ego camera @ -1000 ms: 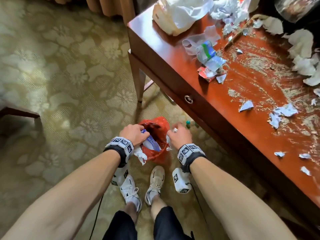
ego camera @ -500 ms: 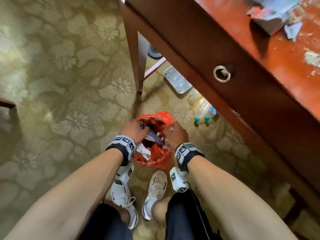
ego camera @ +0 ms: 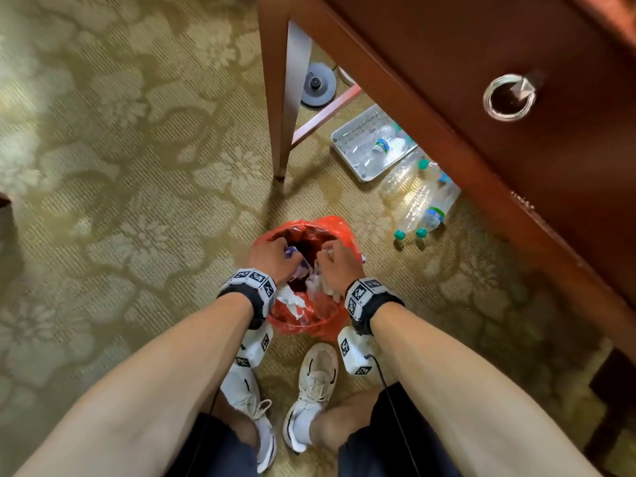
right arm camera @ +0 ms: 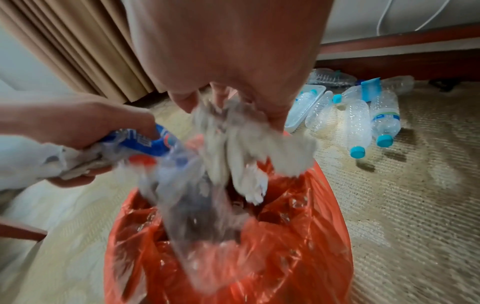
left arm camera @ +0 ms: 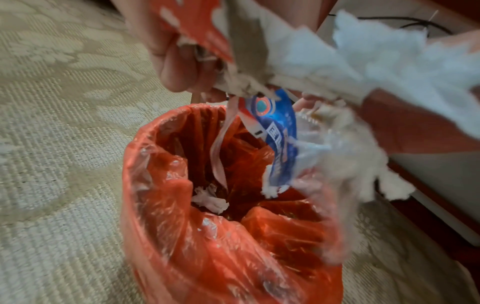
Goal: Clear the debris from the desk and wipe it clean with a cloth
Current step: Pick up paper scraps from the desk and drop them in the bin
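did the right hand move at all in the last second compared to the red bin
No real shift: the right hand stays over the red bin's mouth, gripping paper scraps.

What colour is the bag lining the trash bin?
Orange-red bin bag, clearest in the left wrist view.

Floral carpet (ego camera: pixel 120 201), beige curtains (right arm camera: pixel 78 51)

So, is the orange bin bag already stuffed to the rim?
No: in the left wrist view the orange bag is mostly hollow, with only a small tissue wad near the bottom.
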`<state>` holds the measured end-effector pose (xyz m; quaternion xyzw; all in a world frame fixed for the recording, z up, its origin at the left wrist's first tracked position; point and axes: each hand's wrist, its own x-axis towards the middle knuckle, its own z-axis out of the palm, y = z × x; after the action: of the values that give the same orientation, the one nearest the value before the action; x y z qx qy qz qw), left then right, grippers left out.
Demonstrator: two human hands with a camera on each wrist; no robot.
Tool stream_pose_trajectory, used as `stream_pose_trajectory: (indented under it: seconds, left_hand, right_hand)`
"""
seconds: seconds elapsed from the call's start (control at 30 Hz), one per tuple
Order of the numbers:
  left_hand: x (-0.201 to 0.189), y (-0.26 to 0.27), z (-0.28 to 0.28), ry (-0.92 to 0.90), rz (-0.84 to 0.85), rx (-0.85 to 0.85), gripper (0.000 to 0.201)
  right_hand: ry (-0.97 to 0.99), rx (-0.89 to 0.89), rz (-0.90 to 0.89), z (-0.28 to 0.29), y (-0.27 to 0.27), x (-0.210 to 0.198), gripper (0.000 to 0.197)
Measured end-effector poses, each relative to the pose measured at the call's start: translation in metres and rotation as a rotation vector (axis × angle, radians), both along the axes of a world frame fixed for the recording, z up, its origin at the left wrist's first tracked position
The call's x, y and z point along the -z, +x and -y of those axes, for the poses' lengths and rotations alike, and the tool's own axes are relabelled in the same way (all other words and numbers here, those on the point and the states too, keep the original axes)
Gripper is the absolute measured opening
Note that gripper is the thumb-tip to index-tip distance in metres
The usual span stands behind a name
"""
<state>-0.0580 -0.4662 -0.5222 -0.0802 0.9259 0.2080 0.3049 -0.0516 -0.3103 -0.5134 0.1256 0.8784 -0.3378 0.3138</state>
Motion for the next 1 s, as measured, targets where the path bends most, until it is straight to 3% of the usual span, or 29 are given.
stream_pose_trajectory:
  seconds: [0.27,0.53,0.8,1.0]
  left_hand:
    - [0.011,0.003,0.003,0.096,0.010,-0.010,0.048]
    - [-0.023,0.010,0.008,0.066,-0.009,0.053,0.052]
    - [-0.133,0.024,0.022,0.004,-0.042,0.127,0.059]
    - [-0.252,0.022,0.040,0.026,-0.165,0.126,0.032]
  right_hand:
    - [-0.050,0.011,0.061,-0.006,0.006,-0.001,0.043]
    - [-0.054,0.045,0.035,-0.010,0.018,-0.042,0.051]
    - [0.071,-0.002,0.030,-0.005,0.028,-0.148,0.047]
    - [0.159,-0.030,-0.029,0.008,0.032,-0.249,0.028]
